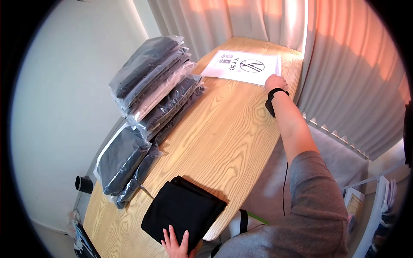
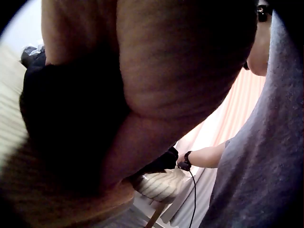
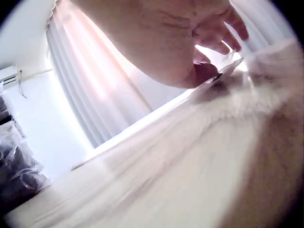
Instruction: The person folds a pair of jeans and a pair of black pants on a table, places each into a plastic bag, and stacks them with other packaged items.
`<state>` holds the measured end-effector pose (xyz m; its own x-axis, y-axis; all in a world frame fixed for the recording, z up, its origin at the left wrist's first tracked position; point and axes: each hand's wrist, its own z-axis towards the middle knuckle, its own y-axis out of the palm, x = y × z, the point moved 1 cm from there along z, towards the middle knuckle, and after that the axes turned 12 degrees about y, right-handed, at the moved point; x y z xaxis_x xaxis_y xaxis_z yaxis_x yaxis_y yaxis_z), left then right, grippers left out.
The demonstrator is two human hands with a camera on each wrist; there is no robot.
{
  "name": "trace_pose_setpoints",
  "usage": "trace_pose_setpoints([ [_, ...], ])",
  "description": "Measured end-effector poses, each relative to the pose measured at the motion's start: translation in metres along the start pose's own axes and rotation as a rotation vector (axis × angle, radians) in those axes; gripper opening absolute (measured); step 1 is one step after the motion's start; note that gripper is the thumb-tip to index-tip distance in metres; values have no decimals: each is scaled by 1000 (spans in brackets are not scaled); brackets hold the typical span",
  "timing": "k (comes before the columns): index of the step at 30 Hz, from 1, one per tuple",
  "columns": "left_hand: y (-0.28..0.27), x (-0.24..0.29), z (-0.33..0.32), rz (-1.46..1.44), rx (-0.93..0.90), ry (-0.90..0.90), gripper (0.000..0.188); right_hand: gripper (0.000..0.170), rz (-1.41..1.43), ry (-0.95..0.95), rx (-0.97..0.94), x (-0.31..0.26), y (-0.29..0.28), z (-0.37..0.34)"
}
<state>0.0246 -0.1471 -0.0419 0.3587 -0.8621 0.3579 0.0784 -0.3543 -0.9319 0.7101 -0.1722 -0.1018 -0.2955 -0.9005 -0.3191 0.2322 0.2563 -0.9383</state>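
Note:
At the far end of the table, my right hand [image 1: 275, 81] is at the near right corner of a stack of white printed bags [image 1: 241, 66], which carry a round black logo. In the right wrist view, the thumb [image 3: 205, 75] of that hand pinches the edge of the top bag, the other fingers curving above. My left hand [image 1: 175, 244] rests on a folded black garment [image 1: 183, 210] at the near table edge, fingers spread over the cloth. The left wrist view is dark; there the black garment [image 2: 71, 123] fills the space beside the hand.
Along the table's left side stand piles of folded clothes in clear bags [image 1: 150, 81], with a lower pile [image 1: 124, 159] nearer me. A black cup-shaped object [image 1: 84, 184] is beyond the left edge. Curtains [image 1: 344, 56] hang behind and to the right of the wooden table [image 1: 228, 129].

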Motion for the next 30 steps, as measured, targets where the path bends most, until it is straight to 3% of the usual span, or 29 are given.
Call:
trace_pose_setpoints([
  [1,1,0,0,0,-2,0,76,33,-5,5,-1,3,-3,-1],
  [3,2,-1,0,1,2,3,77,27,119,43,-176,9,-18,-8],
  [4,3,-1,0,4,13,2,77,28,-11,-124,-116,10,-21,-9],
  [7,3,-2,0,0,16,7,77,25,-35,-155,12,11,-29,-12],
  [11,2,-1,-2,-2,24,7,78,24,-2,-232,36,13,-27,-2],
  [14,3,-1,-3,-6,38,15,79,20,0,-384,145,15,-42,-7],
  [16,5,-3,-3,16,39,24,81,20,69,-725,339,24,-59,-18],
  [17,5,-3,-4,13,44,27,81,20,68,-725,346,26,-61,-22],
  [19,5,-3,-5,12,42,19,83,21,258,-729,102,33,-58,-27],
  [21,7,-2,-6,11,53,25,83,20,293,-769,89,46,-45,-26],
  [25,7,0,-7,-14,107,22,84,18,478,-747,-128,57,-24,-13],
  [30,7,0,-7,3,91,12,84,20,362,-693,-84,64,-8,-1],
])
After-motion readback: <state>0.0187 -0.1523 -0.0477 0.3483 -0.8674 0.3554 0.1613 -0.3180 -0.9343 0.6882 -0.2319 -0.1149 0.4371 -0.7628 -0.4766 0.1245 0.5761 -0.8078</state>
